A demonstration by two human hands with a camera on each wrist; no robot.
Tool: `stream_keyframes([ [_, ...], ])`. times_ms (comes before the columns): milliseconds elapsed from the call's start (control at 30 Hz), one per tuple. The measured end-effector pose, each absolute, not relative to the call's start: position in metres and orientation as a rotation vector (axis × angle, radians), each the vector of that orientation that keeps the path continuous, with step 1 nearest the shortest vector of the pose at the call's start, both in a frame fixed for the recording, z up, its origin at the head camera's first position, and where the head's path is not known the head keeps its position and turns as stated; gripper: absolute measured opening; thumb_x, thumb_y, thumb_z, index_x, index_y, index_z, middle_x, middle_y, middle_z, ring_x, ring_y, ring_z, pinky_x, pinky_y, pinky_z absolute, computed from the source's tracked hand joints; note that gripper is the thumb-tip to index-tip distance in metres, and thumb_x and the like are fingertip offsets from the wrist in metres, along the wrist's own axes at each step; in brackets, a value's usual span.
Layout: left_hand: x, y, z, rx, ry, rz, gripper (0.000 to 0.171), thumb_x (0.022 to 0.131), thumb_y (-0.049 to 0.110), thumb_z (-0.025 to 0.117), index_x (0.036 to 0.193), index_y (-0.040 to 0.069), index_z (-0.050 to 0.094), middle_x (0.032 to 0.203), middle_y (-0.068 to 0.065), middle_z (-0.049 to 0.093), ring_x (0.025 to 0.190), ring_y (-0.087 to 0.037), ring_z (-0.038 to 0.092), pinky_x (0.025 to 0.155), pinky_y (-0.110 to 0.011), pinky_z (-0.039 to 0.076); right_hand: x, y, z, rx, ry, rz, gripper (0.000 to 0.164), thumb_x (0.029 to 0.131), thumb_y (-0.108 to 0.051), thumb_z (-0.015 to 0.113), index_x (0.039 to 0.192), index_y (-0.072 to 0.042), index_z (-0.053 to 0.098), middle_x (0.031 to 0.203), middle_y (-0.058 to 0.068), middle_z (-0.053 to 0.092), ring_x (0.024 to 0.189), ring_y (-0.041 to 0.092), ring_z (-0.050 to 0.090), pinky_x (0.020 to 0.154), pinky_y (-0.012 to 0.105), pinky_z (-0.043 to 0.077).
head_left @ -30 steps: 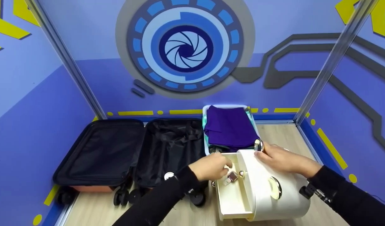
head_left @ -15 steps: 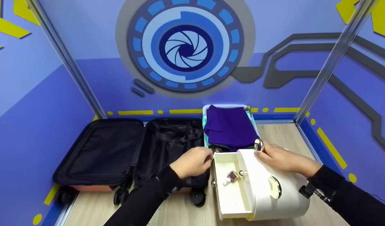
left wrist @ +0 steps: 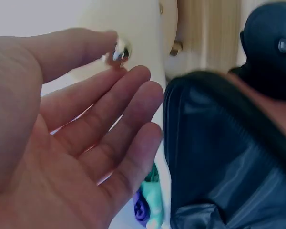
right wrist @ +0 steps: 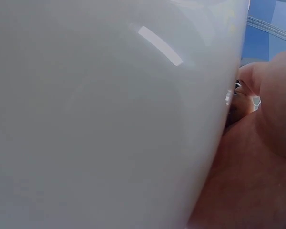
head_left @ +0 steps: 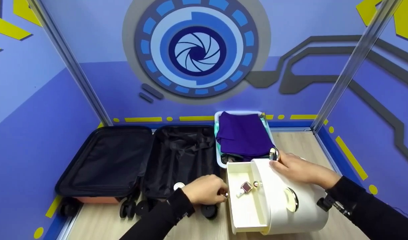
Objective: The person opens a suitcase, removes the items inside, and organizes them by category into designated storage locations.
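A white drawer box (head_left: pixel 300 213) with a rounded body stands at the front right, its drawer (head_left: pixel 245 213) pulled out leftward. Inside the drawer lies a small item (head_left: pixel 246 187) with a dark reddish square face and a pale end. My left hand (head_left: pixel 205 190) is at the drawer's outer face, thumb and index finger pinching the round metal knob (left wrist: pixel 118 52); its other fingers are loosely bent. My right hand (head_left: pixel 297 168) grips the far upper side of the box, thumb beside a shiny metal fitting (head_left: pixel 274 154). Its fingertips are mostly hidden behind the box.
An open black-lined suitcase (head_left: pixel 107 163) lies at the left, with its second half (head_left: pixel 185 150) beside the drawer and wheels (head_left: pixel 209 211) toward the front. A small white disc (head_left: pixel 179 186) shows near that edge. Behind the box stands a pale basket (head_left: pixel 219 156) with folded purple cloth (head_left: pixel 245 135).
My left hand has come out of the drawer, moved left, then down to the knob on its outer face. The right hand and the box have stayed in place.
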State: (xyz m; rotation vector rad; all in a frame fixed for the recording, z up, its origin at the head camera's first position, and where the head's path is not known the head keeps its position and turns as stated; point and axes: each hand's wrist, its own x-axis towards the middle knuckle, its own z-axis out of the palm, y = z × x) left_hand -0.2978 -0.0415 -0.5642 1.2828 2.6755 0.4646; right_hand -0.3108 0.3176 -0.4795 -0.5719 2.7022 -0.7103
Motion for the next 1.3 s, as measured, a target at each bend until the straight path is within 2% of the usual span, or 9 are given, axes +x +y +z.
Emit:
stream_keyframes([
  [200,-0.294,-0.041,-0.579,1.256,2.695,0.587,0.008,0.097,0.027,0.079,0.090,0.024,0.080,0.077,0.017,0.069,0.067,0.004,0.056,0.064,-0.014,0.045,-0.312,0.317,-0.479,-0.572,2.702,-0.714,0.035,0.117,-0.048,0.050,0.121,-0.013,0.056,0.117,0.013,0.067,0.112,0.026,0.064,0.093,0.047,0.053],
  [400,-0.296,-0.038,-0.585,1.216,2.681,0.682,0.009,0.098,0.026,0.078,0.091,0.023,0.083,0.075,0.017,0.070,0.066,0.006,0.055,0.065,-0.012,0.044,-0.312,0.318,-0.480,-0.573,2.708,-0.708,0.034,0.117,-0.047,0.050,0.119,-0.014,0.055,0.116,0.013,0.067,0.112,0.026,0.064,0.093,0.048,0.053],
  [800,-0.296,-0.022,-0.585,1.259,2.706,0.690,0.010,0.098,0.028,0.078,0.096,0.023,0.087,0.086,0.016,0.081,0.074,0.008,0.066,0.071,-0.011,0.052,-0.311,0.318,-0.478,-0.562,2.697,-0.718,0.035,0.117,-0.049,0.050,0.117,-0.015,0.054,0.117,0.013,0.066,0.111,0.025,0.063,0.092,0.047,0.053],
  [1033,-0.296,-0.006,-0.586,1.292,2.714,0.737,0.010,0.099,0.027,0.079,0.100,0.022,0.087,0.088,0.015,0.081,0.080,-0.001,0.075,0.073,-0.011,0.053,-0.310,0.318,-0.477,-0.549,2.692,-0.721,0.034,0.116,-0.049,0.050,0.118,-0.015,0.054,0.116,0.012,0.066,0.109,0.024,0.062,0.090,0.044,0.053],
  [1200,-0.295,0.006,-0.589,1.297,2.744,0.739,0.008,0.097,0.027,0.081,0.100,0.023,0.087,0.088,0.017,0.081,0.081,-0.001,0.075,0.073,-0.011,0.052,-0.311,0.316,-0.478,-0.575,2.688,-0.760,0.031,0.116,-0.044,0.053,0.107,-0.014,0.053,0.107,0.009,0.064,0.099,0.021,0.060,0.084,0.040,0.049],
  [1300,-0.295,0.015,-0.591,1.285,2.756,0.749,0.009,0.097,0.028,0.082,0.102,0.024,0.088,0.089,0.017,0.082,0.078,0.001,0.073,0.071,-0.010,0.051,-0.311,0.316,-0.478,-0.582,2.681,-0.783,0.029,0.116,-0.042,0.054,0.107,-0.014,0.054,0.105,0.008,0.063,0.097,0.020,0.059,0.083,0.038,0.048],
])
